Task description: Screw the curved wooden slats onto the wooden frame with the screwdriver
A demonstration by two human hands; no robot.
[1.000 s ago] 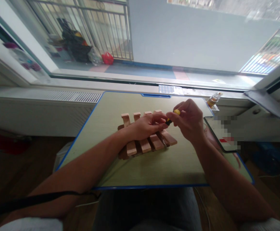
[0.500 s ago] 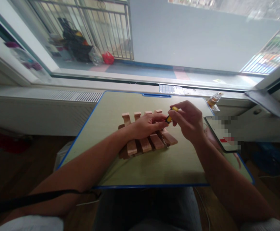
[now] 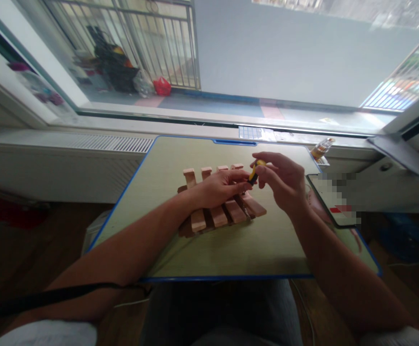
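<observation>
A small slatted wooden rack [image 3: 235,212] lies on the table, its several pale slats running over darker crosspieces. My left hand [image 3: 216,190] rests across the slats and grips the rack at its right part, thumb and fingers close together around the screwdriver's lower end. What lies between those fingertips is hidden. In my right hand [image 3: 284,179] is a short yellow and black screwdriver [image 3: 254,174], pinched by its handle between thumb and fingers. It stands tilted over the rack's right side, tip down; the tip itself is out of sight behind my left fingers.
The pale green table [image 3: 152,259] has a blue rim. A tablet-like dark-edged panel [image 3: 334,218], partly blurred out, lies at its right edge. Behind stand a window sill and a radiator [image 3: 116,143]. A small clear bottle [image 3: 321,149] stands beyond the back right corner.
The screwdriver handle has turned slightly in my right hand, and the right fingers have shifted and extended a little around it. My left hand and the rack stay put.
</observation>
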